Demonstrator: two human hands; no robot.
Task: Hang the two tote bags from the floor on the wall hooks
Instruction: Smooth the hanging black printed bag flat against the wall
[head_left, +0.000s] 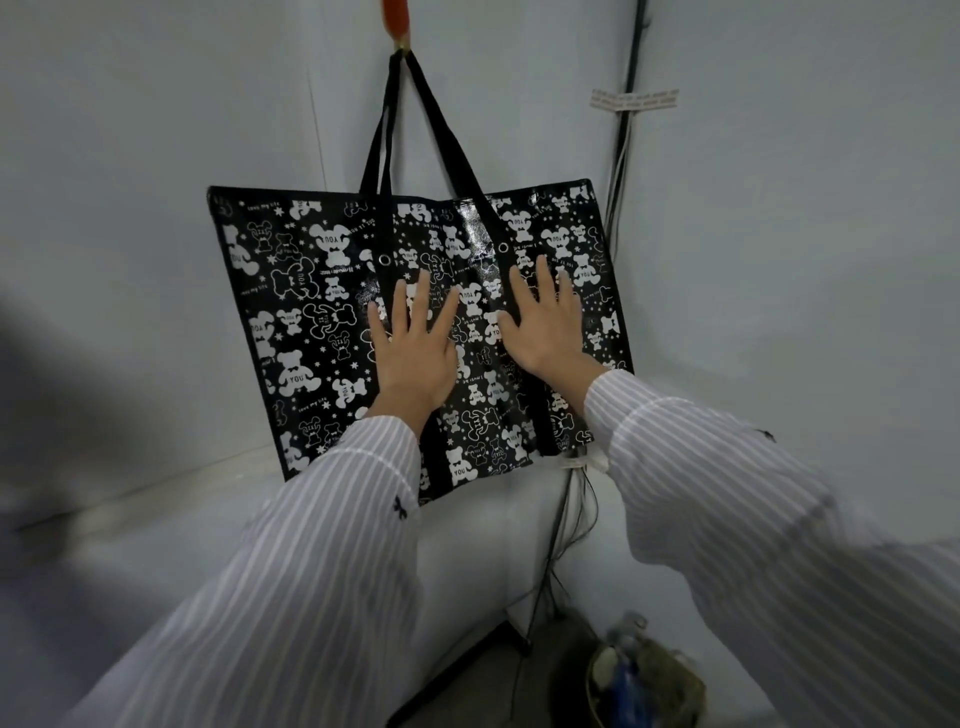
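Note:
A black tote bag (311, 312) printed with white bears hangs flat against the white wall. Its two black handles (415, 119) run up to a hook (401, 48) under an orange-red piece at the top of the frame. My left hand (413, 345) lies flat on the bag's middle with fingers spread. Just to its right, my right hand (548, 322) rests on the bag the same way, palm down. Neither hand grips anything. No second bag is in view.
Dark cables (621, 171) run down the wall corner to the right of the bag, held by a white tie (635, 98). On the floor at the bottom right stands a bin (644, 680) with bottles and rubbish. A black rod (457, 670) lies on the floor.

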